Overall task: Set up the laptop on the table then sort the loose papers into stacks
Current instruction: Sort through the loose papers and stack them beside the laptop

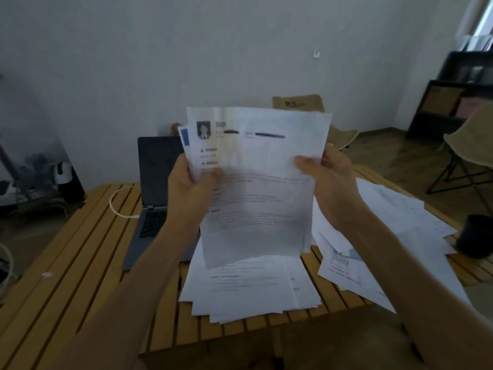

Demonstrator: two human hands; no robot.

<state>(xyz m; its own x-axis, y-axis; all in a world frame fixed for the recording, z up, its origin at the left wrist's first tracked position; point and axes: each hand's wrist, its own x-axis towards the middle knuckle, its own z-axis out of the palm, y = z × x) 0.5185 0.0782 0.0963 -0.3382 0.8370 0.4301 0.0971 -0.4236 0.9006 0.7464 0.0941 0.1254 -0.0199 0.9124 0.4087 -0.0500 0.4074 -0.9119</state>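
I hold a sheaf of printed papers [256,182] upright above the table, the front sheet bearing a small portrait photo at its top left. My left hand [190,185] grips the sheaf's left edge, thumb on the front. My right hand [330,182] pinches the right edge. Behind the sheaf an open grey laptop [154,198] stands on the slatted wooden table [80,263], its screen dark and its right part hidden. A stack of papers [250,287] lies under the sheaf. More loose sheets [386,236] are spread at the right.
A white cable [117,201] loops left of the laptop. A dark mug [477,236] stands at the table's right edge beside the loose sheets. Beige folding chairs [472,145] and a dark shelf [448,102] are to the right. Clutter sits on the floor at left.
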